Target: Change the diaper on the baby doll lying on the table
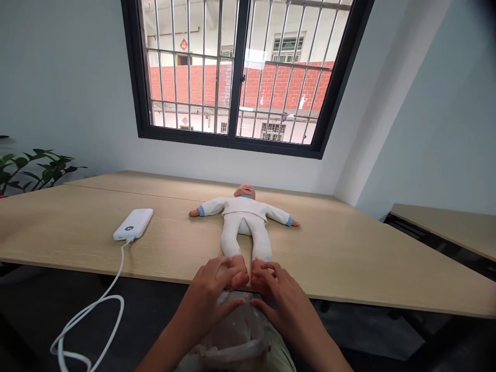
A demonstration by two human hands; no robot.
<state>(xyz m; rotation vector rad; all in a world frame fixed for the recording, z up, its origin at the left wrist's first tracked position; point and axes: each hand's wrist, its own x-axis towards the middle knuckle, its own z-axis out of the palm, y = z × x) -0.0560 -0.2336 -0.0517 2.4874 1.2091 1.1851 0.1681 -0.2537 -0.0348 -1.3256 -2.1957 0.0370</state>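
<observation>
A baby doll (244, 209) in a white outfit with blue cuffs and collar lies on its back on the table, head toward the window, arms spread. Its bare feet point at me, close to the table's front edge. My left hand (211, 289) reaches over the doll's foot on the left (239, 274), fingers curved against it and thumb stretched out below. Against the other foot (259, 276), my right hand (284, 294) has its fingers bent in the same way, its thumb also apart. Neither hand looks closed around a foot.
A white power bank (134, 224) with a white cable (121, 263) hanging off the wooden table (344, 253) is to the left. Below my hands is a translucent plastic bag (236, 330). A plant (34, 168), a barred window (232, 72) and another table (445, 227) surround the area.
</observation>
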